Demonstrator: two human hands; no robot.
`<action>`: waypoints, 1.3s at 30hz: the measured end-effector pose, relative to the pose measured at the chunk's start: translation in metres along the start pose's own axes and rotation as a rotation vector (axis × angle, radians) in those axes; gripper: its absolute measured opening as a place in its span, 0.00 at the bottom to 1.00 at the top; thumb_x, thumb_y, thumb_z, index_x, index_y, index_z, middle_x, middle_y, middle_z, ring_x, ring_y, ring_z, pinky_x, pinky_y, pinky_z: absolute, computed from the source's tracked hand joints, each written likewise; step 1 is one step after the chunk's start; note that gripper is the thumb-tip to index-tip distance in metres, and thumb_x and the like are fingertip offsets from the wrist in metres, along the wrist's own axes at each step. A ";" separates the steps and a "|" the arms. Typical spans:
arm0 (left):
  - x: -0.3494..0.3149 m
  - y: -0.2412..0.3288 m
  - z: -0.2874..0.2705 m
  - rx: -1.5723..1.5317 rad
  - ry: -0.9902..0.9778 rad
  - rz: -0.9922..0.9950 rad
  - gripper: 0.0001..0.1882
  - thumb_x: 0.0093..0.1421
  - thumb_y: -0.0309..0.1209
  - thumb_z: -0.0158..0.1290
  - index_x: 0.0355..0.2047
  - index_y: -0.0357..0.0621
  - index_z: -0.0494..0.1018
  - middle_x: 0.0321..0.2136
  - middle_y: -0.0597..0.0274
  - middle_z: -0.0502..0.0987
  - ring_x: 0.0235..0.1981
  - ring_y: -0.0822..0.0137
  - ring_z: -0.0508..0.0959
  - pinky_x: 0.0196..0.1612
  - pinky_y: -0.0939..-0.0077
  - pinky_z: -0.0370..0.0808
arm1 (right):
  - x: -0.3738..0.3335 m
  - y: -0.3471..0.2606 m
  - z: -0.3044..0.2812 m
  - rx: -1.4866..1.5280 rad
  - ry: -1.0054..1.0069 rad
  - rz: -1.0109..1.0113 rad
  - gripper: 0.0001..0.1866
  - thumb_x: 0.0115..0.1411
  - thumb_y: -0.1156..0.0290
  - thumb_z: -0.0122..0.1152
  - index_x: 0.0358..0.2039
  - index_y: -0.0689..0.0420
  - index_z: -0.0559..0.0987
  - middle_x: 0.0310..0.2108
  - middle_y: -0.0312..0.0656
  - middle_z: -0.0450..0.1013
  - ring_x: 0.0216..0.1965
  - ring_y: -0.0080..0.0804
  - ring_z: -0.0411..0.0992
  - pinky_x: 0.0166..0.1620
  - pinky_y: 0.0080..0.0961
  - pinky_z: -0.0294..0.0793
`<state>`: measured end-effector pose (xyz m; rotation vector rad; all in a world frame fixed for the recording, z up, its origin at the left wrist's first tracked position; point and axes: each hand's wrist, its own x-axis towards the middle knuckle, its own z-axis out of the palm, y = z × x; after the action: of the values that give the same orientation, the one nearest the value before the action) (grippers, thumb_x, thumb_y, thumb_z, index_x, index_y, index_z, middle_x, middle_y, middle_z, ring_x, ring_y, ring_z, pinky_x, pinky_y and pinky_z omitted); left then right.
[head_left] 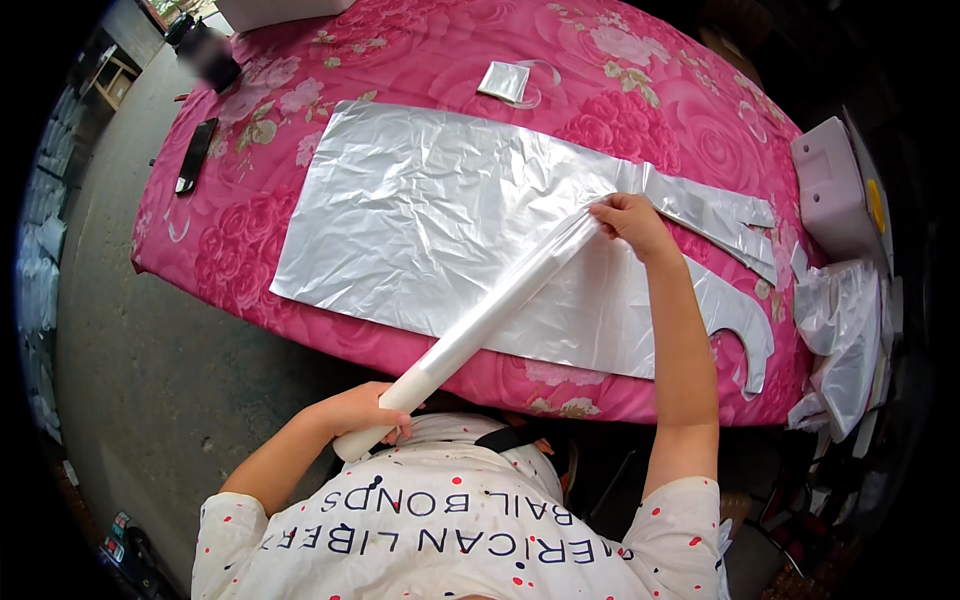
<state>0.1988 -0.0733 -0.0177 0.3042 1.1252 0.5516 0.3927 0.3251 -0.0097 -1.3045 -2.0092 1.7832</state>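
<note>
Nearest the camera is the person's white T-shirt (450, 510), speckled with red and dark dots and printed with dark lettering. Just beyond it, the left hand (362, 410) is wrapped around the lower end of a long, whitish, glossy roll (478, 316), its fingers curled closely about it. The roll slants up and to the right, crossing the table's near edge, to the right hand (636, 224), whose thumb and fingertips are pinched together on its far end. Beneath the roll, a large, creased silver sheet (410, 200) lies flat on a table (240, 235) covered in pink rose-patterned cloth; its right end is cut into strips and a curved hook shape. A small silver packet (503, 82) lies beyond the sheet, and a black phone (196, 156) to its left. A dark bottle (207, 58) stands at the far left corner, near a white box (283, 8). At the right edge are a pale box (828, 188) and a crumpled, translucent plastic bag (845, 330); what these containers hold is unclear.
</note>
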 end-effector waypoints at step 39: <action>0.107 0.077 0.032 1.768 0.147 1.103 0.42 0.58 0.57 0.36 0.59 0.29 0.55 0.62 0.42 0.53 0.65 0.50 0.49 0.66 0.56 0.41 | -0.053 -0.033 0.048 -0.412 0.168 -0.346 0.29 0.56 0.54 0.58 0.53 0.58 0.69 0.43 0.50 0.71 0.43 0.42 0.70 0.47 0.32 0.69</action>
<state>0.2415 0.0516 -0.0478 2.5300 1.2524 0.3417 0.3787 0.2569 0.0273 -1.0631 -2.4031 1.1139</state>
